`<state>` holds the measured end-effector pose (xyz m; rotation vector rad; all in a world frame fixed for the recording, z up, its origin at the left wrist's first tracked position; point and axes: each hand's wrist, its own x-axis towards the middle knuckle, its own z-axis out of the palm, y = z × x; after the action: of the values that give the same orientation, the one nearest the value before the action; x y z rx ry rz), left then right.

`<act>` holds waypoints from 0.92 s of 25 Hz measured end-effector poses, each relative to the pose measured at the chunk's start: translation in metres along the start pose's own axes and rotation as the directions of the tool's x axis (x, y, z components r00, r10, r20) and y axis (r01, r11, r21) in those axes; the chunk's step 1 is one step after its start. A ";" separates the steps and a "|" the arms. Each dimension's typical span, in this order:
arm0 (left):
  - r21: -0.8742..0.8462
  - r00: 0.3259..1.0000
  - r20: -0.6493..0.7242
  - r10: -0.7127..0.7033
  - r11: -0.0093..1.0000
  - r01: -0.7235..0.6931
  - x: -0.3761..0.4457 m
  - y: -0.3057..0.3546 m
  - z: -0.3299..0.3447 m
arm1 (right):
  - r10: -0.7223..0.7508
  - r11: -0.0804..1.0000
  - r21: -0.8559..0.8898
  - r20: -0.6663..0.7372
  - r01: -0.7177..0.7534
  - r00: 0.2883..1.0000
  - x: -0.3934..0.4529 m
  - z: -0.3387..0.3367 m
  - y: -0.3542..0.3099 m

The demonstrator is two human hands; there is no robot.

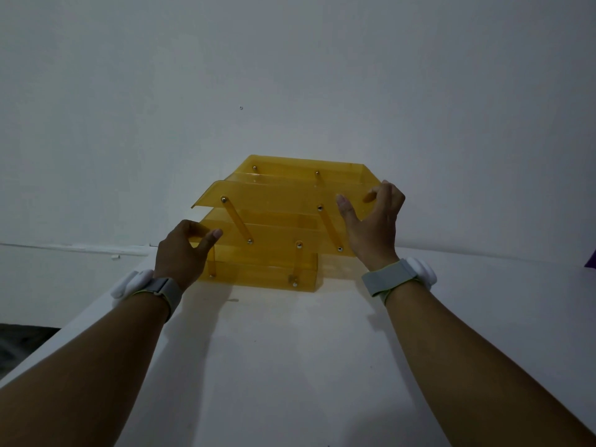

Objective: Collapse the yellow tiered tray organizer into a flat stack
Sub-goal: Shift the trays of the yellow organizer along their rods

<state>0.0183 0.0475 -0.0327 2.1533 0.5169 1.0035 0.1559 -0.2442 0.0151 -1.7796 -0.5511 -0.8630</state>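
Note:
The yellow translucent tiered tray organizer (277, 221) stands on the white table against the wall, its trays stepped upward and leaning to the right on slanted link bars with metal rivets. My left hand (183, 250) pinches the left end of a lower tray between thumb and fingers. My right hand (374, 221) grips the right end of the upper tray, thumb on its front face and fingers curled over the edge. Part of the organizer's right side is hidden behind that hand.
The white table (290, 366) runs toward me, with its left edge dropping to a dark floor (22, 343). A plain white wall (290, 75) rises right behind the organizer. A purple object (591, 261) peeks in at the far right.

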 end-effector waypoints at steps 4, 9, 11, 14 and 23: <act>-0.012 1.000 -0.022 -0.019 1.000 0.019 -0.001 -0.004 0.002 | 0.002 1.000 -0.001 0.005 -0.002 1.000 -0.001 0.001 -0.001; -0.036 0.999 -0.021 -0.026 0.999 0.025 -0.001 -0.005 0.002 | -0.020 1.000 -0.003 0.011 0.020 1.000 -0.005 0.006 -0.001; -0.030 0.999 -0.022 -0.026 0.999 0.026 -0.002 -0.005 0.002 | -0.028 1.000 0.002 0.023 0.028 0.999 -0.009 0.009 0.000; -0.033 0.999 -0.025 -0.034 0.999 0.034 -0.002 -0.005 0.002 | -0.045 0.999 0.009 0.017 0.045 0.999 -0.013 0.013 0.000; -0.056 0.999 -0.024 -0.040 0.998 0.039 0.001 -0.010 0.003 | -0.023 1.000 -0.010 0.045 0.024 0.999 -0.022 0.021 0.002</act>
<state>0.0204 0.0539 -0.0411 2.0758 0.5353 1.0134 0.1497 -0.2252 -0.0072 -1.8087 -0.5986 -0.8451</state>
